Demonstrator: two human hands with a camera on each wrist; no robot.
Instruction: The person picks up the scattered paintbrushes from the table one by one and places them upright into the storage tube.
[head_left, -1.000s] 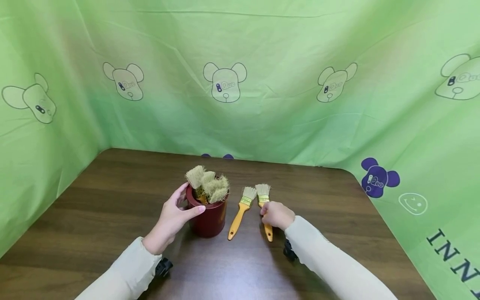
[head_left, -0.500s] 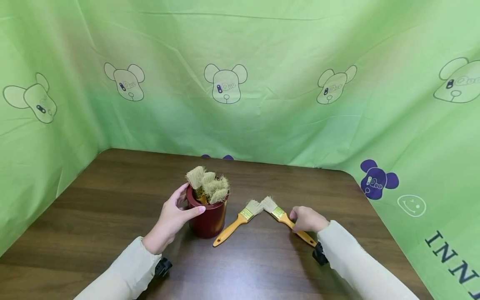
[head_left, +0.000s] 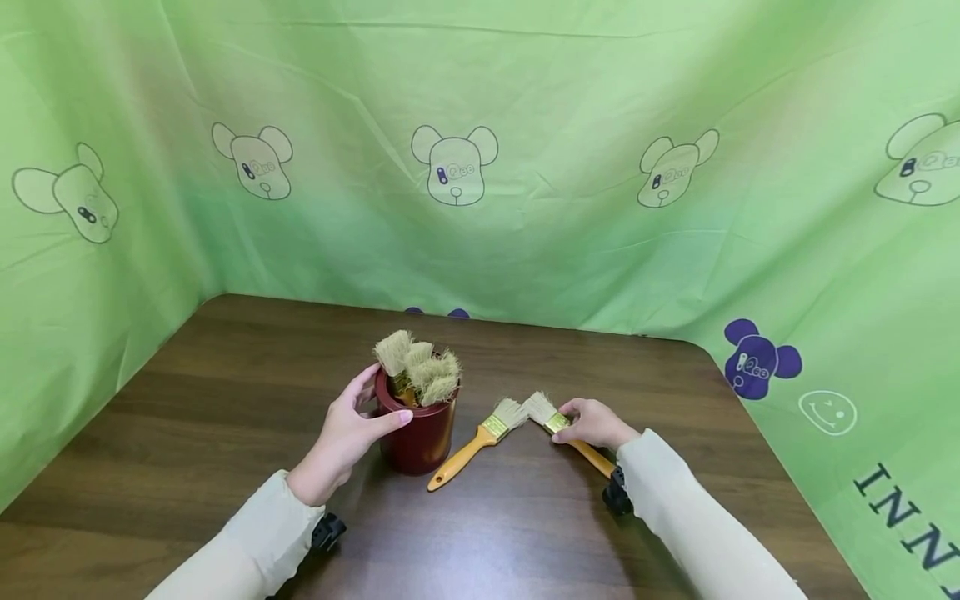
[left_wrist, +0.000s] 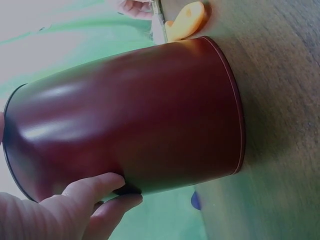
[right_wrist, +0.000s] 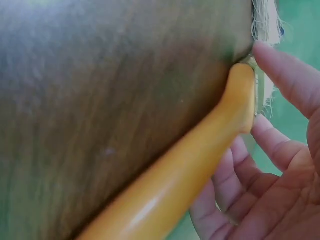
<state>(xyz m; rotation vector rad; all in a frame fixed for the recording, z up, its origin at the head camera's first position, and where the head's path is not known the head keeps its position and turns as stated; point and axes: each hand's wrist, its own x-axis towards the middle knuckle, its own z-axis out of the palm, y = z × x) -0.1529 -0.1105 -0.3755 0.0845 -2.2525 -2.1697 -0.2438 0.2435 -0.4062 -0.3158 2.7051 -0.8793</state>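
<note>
A dark red cylindrical pot (head_left: 416, 442) stands upright on the table, with several paintbrushes (head_left: 431, 375) in it, bristles up. My left hand (head_left: 341, 442) grips its left side near the rim, thumb on the near side and fingers behind. In the left wrist view the pot wall (left_wrist: 145, 120) fills the middle. To its right lies a paintbrush with a yellow-orange handle (head_left: 459, 463). A second paintbrush (head_left: 594, 457) lies slanted, its bristle tip beside the first one's. Thumb and fingers of my right hand (head_left: 595, 423) pinch this second brush at its metal band; its handle (right_wrist: 185, 160) runs back under the wrist.
The brown wooden table (head_left: 247, 400) reaches back to a green cloth (head_left: 360, 242) printed with bear heads, which also hangs at both sides. Black wrist cameras (head_left: 327, 532) sit under both cuffs.
The right hand drew the second brush right and turned it aslant, then moved from its handle up to the metal band. The first brush also turned, handle end leftward. The left hand stays on the pot.
</note>
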